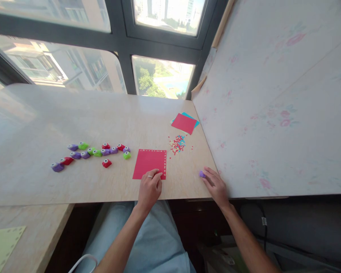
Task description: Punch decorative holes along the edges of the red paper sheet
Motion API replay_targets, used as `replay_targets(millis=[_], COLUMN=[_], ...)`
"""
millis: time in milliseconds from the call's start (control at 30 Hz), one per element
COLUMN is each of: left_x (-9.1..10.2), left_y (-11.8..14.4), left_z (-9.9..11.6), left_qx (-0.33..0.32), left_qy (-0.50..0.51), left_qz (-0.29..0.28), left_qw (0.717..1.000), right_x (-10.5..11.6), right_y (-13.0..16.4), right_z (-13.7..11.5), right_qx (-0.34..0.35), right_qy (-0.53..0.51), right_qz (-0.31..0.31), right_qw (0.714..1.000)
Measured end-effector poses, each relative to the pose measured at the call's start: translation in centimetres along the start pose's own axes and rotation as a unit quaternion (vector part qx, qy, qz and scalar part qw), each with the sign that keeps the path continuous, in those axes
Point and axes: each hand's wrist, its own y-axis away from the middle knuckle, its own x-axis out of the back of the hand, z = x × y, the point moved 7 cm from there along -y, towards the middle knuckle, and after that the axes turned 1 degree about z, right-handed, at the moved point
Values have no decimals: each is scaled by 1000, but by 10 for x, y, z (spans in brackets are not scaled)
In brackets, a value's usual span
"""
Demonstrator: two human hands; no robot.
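A red square sheet of paper (149, 163) lies on the table, with small punched holes along its top and right edges. My left hand (150, 185), a ring on one finger, rests over the sheet's lower right part. Its fingers are bent and drawn together; anything between them is too small to make out. Off to the right, my right hand (216, 185) has its thumb and fingers closed on a small purple craft punch (202, 174) at the tabletop. Tiny red, blue and pale paper cut-outs (178, 144) lie in a heap beyond the sheet.
Several purple, green and red craft punches (96, 152) are spread over the table's left side. A stack of coloured paper (184, 123) lies near the papered wall (272, 113). On a lower surface at left is a pale yellow punched sheet (4, 242). Windows (163, 77) stand behind.
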Motion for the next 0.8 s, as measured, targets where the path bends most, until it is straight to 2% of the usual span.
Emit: replay_targets(millis=[233,367,467,633,800], left_x=[4,4,4,5,7], left_y=[5,4,5,9,14], left_z=[7,7,7,7,7], left_qx=[1,4,8,18,29], left_qy=[-12,-15,-15,-9,18], left_qz=[-3,2,3,-1,-3], left_qw=[1000,1000,1000,1000,999], right_x=[-1,-4,-2,1,-6], right_y=[3,0,-2,-4,-3], right_z=[-9,-15,-17,-11,8], right_qx=[31,55,57,8,-108], right_qy=[-88,-79,-66,-66,-62], right_qz=[-26,-59,-55,-28,-20], right_qw=[995,994,995,997,992])
